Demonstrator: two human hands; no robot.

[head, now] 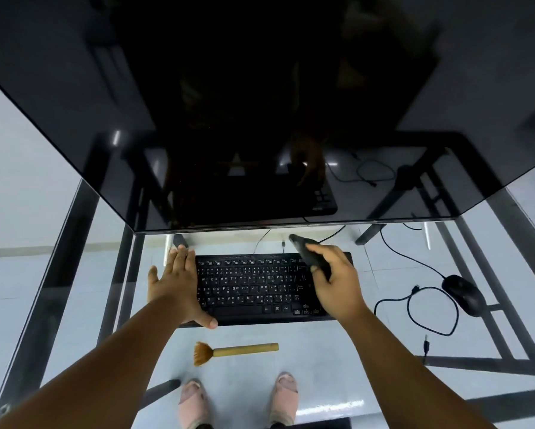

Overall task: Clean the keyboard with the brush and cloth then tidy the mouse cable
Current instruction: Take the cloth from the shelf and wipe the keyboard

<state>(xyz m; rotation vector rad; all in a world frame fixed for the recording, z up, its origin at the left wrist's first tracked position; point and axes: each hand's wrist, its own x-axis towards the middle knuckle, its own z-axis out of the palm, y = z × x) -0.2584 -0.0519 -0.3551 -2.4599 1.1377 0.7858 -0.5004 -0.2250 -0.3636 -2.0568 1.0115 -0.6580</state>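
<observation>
I see a dark monitor (260, 103) standing at the back of the glass desk (74, 289). Below the monitor, through the glass, are what look like pink shoes (195, 404).

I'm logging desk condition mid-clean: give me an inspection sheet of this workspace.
Surface: glass table, floor visible through it.
Job's things: keyboard flat; brush lying in front of it, unheld; dark cloth over the keyboard's far right corner.
Clutter: nothing seen.
Hands: left hand flat on the keyboard's left end; right hand gripping the cloth.
Cables: mouse cable loosely looped, untidied.
Surroundings: dark monitor ahead.
</observation>
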